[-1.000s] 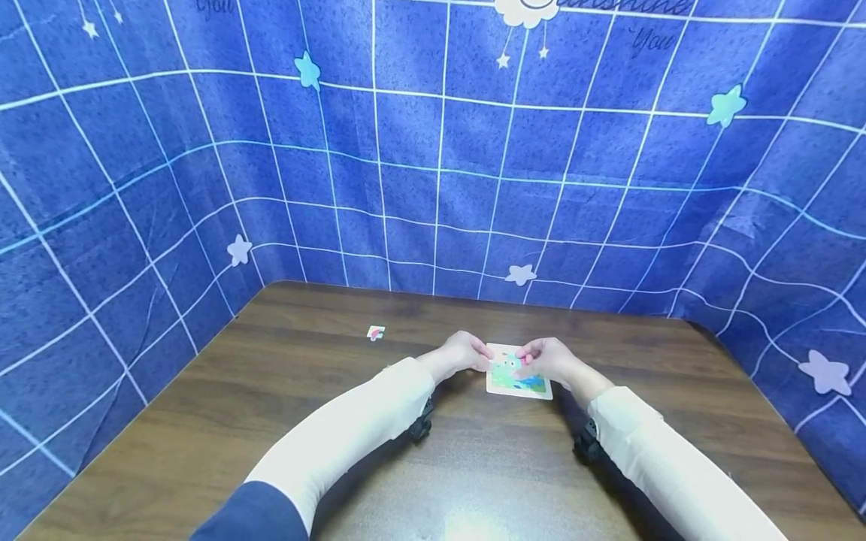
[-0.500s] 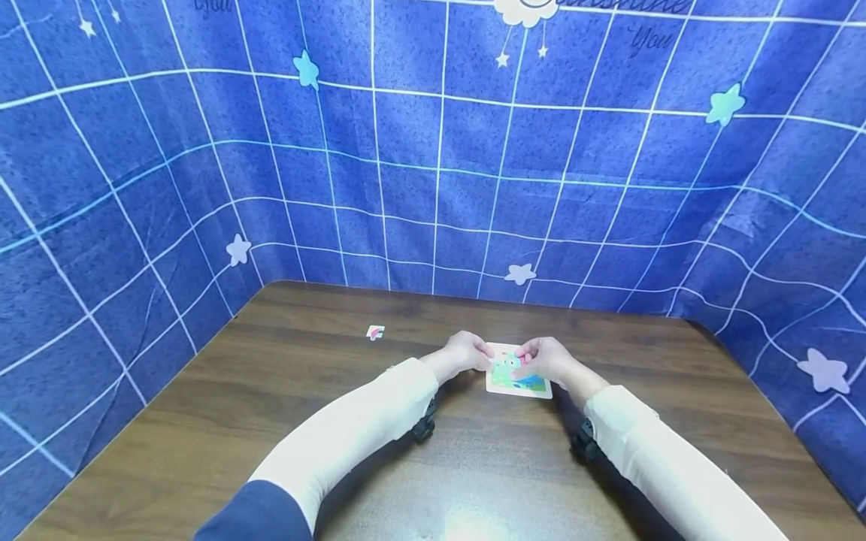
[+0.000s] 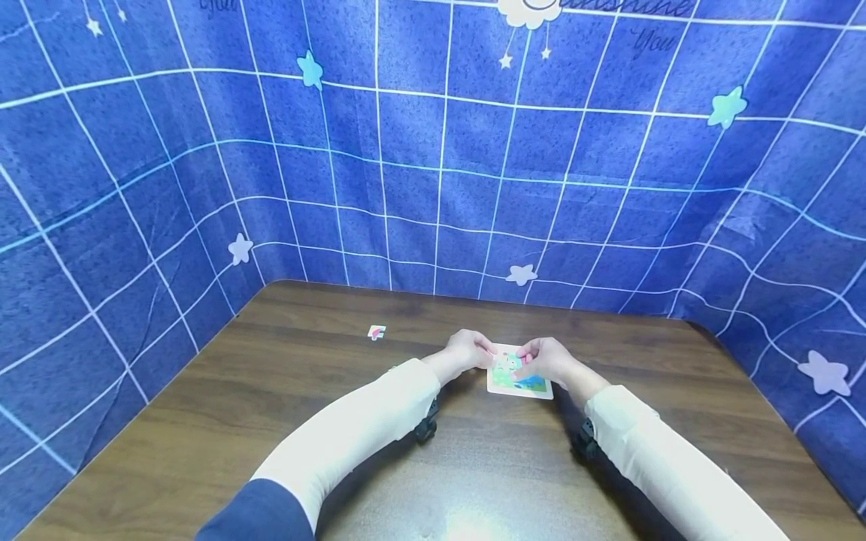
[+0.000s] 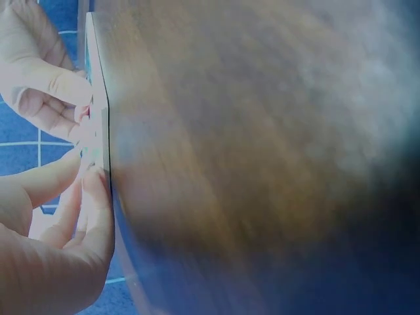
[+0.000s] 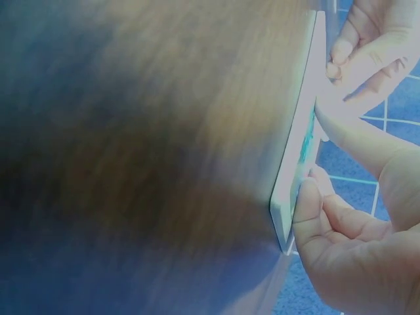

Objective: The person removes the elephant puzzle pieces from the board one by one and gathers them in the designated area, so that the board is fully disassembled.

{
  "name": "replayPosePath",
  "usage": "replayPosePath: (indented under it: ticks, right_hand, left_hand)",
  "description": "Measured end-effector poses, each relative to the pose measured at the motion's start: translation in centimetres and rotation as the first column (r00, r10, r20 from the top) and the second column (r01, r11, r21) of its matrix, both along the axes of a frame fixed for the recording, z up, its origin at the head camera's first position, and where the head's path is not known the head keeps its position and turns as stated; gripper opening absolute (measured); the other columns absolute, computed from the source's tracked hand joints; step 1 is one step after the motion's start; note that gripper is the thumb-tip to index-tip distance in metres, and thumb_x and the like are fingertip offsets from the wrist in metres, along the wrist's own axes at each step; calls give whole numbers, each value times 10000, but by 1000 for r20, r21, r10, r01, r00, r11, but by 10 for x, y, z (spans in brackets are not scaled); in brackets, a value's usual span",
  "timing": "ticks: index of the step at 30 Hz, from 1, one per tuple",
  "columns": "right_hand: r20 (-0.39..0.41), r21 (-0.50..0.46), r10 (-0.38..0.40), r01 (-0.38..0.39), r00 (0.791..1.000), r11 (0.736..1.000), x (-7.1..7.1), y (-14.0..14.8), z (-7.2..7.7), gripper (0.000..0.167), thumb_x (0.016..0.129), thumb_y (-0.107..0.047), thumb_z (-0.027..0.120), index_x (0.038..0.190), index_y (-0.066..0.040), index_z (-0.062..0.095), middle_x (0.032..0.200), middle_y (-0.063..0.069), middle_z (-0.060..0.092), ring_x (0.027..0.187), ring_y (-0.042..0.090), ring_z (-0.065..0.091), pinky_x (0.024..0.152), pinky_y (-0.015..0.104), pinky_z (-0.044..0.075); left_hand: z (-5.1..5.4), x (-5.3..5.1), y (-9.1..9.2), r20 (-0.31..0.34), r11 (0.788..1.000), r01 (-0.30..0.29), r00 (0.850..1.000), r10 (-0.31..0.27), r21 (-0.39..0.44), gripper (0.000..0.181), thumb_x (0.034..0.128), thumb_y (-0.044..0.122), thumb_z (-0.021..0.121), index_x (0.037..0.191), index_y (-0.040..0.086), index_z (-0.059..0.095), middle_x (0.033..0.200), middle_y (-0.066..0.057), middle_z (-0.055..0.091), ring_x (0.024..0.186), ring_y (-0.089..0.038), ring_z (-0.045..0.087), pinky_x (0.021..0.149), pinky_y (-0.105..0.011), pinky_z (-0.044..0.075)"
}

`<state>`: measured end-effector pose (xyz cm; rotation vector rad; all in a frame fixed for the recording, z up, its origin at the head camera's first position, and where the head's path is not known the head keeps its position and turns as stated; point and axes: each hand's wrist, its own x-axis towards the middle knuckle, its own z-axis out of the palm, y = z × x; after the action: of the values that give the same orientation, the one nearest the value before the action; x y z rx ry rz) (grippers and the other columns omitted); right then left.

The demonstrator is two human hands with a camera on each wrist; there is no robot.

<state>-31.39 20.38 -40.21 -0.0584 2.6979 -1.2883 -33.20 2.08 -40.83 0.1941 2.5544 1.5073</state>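
A square puzzle board point(image 3: 501, 389) with a pale border and a green, blue and pink picture lies flat on the table. My left hand point(image 3: 468, 350) pinches its left edge, thumb and fingertips close together in the left wrist view. Over the upper right part of the picture, my right hand point(image 3: 551, 361) has thumb and index finger bent towards each other. A small pink bit shows between them, seemingly a puzzle piece, mostly hidden by the fingers. Both wrist views show the board point(image 5: 298, 154) nearly edge-on.
A loose puzzle piece point(image 3: 376, 332), white with a red and pink pattern, lies on the wooden table point(image 3: 304, 391) to the left of the board. Blue cloth point(image 3: 406, 188) with white grid lines and stars hangs behind the table and along its sides.
The left fingertips have edged slightly to the right over the board's left border. My right hand keeps nearly the same place, and the loose piece has not moved.
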Motion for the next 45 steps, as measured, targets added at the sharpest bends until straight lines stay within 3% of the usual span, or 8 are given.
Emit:
replayPosePath:
  ticks: [6, 17, 22, 32, 45]
  right_hand:
    - [-13, 5, -6, 6, 1000, 1000, -3, 0, -2, 422, 638, -9, 860, 999, 48, 649, 811, 42, 569, 738, 112, 501, 647, 185, 432]
    - [-17, 13, -5, 5, 1000, 1000, -3, -1, 1, 432, 642, -8, 861, 1014, 51, 649, 836, 65, 580, 753, 128, 505, 655, 188, 433]
    - [-9, 29, -7, 7, 1000, 1000, -1, -1, 0, 424, 656, -19, 861, 1017, 50, 651, 847, 70, 581, 758, 126, 499, 650, 185, 427]
    - [-10, 5, -9, 9, 1000, 1000, -1, 0, -4, 426, 649, -10, 859, 1007, 63, 640, 822, 56, 568, 748, 121, 497, 641, 189, 430]
    - [-4, 26, 3, -3, 1000, 1000, 1, -1, 1, 432, 659, -18, 860, 1020, 68, 639, 825, 56, 561, 751, 128, 499, 633, 184, 429]
  left_hand:
    - [2, 1, 3, 15, 999, -28, 1000, 27, 44, 204, 693, -85, 716, 868, 21, 719, 676, 13, 613, 616, -107, 535, 533, -158, 464]
    - [1, 0, 5, 46, 983, -41, 998, 33, 177, 135, 778, -112, 689, 905, -66, 690, 770, -113, 667, 585, -117, 597, 628, -249, 612]
    - [0, -1, 2, 62, 977, -46, 998, 34, 208, 143, 783, -116, 678, 918, -68, 687, 799, -128, 666, 606, -123, 609, 662, -256, 618]
    - [12, -2, -9, 86, 962, -35, 996, 12, 270, 156, 804, -107, 646, 950, -56, 674, 838, -116, 683, 660, -155, 629, 686, -268, 620]
    - [11, -8, -19, 124, 938, -45, 992, 3, 344, 149, 846, -64, 637, 994, -71, 651, 876, -114, 672, 640, -137, 607, 689, -263, 619]
